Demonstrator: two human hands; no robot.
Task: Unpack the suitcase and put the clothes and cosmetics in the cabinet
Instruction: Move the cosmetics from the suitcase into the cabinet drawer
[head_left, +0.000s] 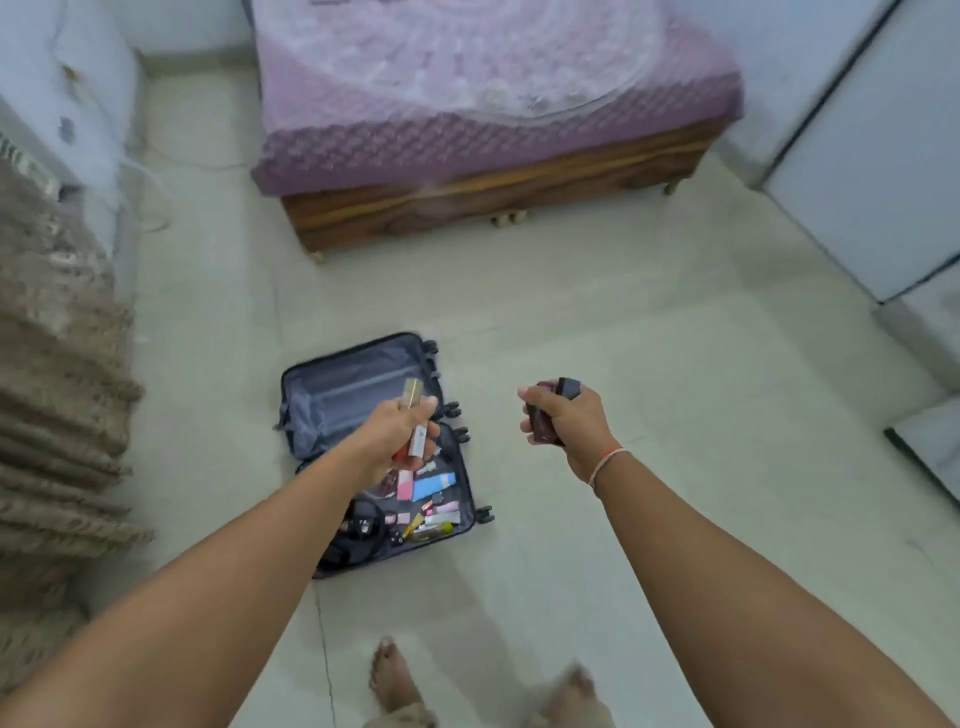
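A small dark suitcase (363, 374) lies open on the floor below my hands. Its far half shows bare grey lining. Its near half holds several cosmetics (431, 499): tubes, small boxes, a blue pack and a black cable. My left hand (395, 436) is above the suitcase, shut on a slim gold-capped bottle (415, 415) and another small reddish item. My right hand (566, 415) is to the right of the suitcase, shut on a dark red bottle with a black cap (550, 410).
A bed (483, 119) with a pink cover and wooden base stands ahead. White cabinet doors (872, 171) line the right side. A brown curtain (57, 395) hangs at the left. My bare feet (395, 680) stand on the pale tiled floor.
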